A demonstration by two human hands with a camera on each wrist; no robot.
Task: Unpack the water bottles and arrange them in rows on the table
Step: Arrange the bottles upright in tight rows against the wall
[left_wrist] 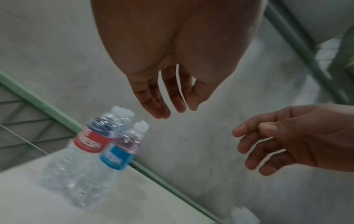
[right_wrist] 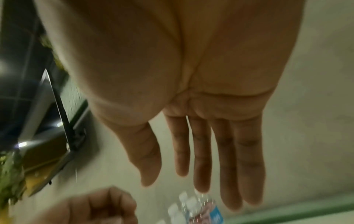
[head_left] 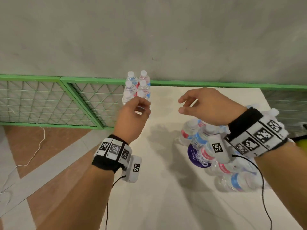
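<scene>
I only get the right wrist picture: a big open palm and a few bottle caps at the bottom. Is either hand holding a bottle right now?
Observer: No. The head view shows the left hand and the right hand both in the air above the table, holding nothing.
Visitor: Where do those caps belong?
Observer: To standing bottles, set two abreast at the table's far left corner, beside a green rail.
Visitor: Are any left to unpack?
Observer: Yes. A bundle of bottles sits on the table's right side, under the right forearm.
</scene>
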